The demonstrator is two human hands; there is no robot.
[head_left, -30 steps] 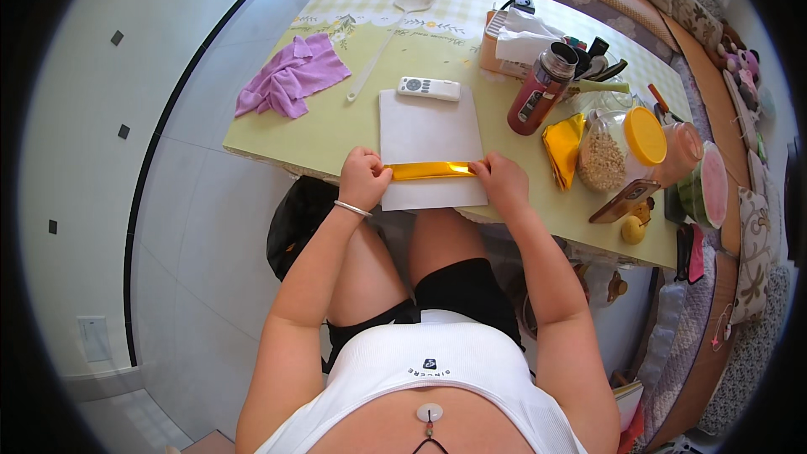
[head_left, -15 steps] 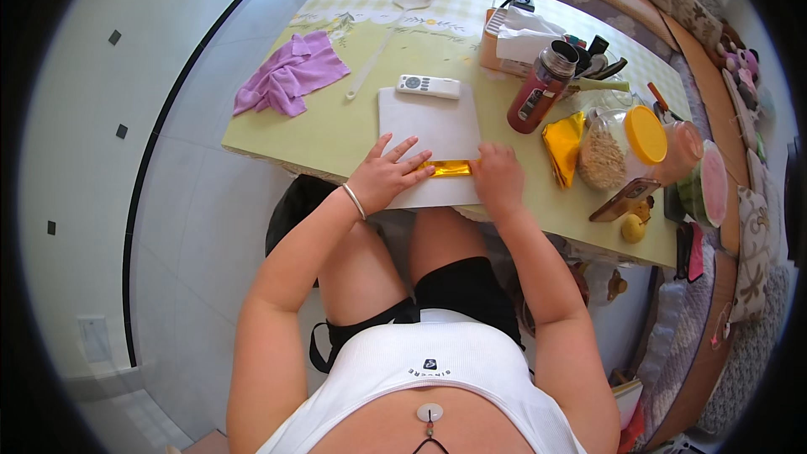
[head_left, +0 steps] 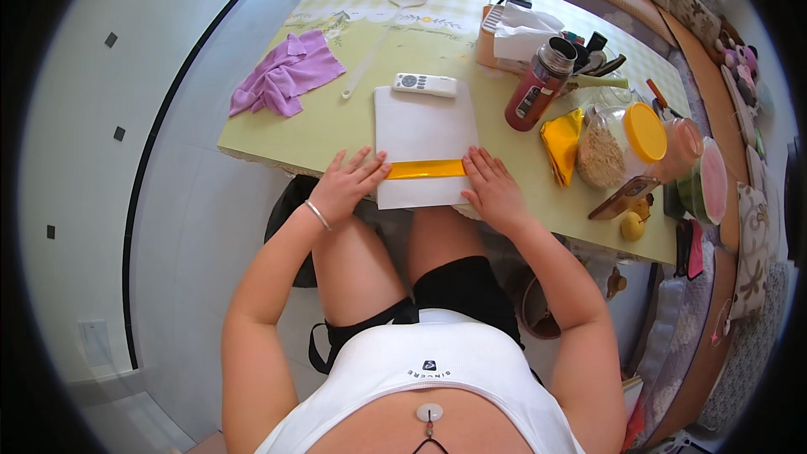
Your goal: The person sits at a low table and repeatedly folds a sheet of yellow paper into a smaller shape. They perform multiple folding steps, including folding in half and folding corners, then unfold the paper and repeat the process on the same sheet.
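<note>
Where table (head_left: 277,139) near edge runs, white sheet (head_left: 424,130) lies square to it, lower border overhanging slightly. Yellow strip (head_left: 424,169) lies across sheet near that border. Left hand (head_left: 346,185) flat, fingers spread, fingertips on strip's left end. Right hand (head_left: 492,189) flat, fingers extended, at strip's right end. Neither hand grasping. White remote (head_left: 427,84) just beyond sheet's far edge. Purple cloth (head_left: 284,76) toward left edge, bare tabletop between. Red bottle (head_left: 538,84), yellow cloth (head_left: 561,141), yellow-lidded jar (head_left: 622,145) crowd right side.

Glossy yellow strip (head_left: 425,169) on matt white paper sheet (head_left: 424,122)
</note>
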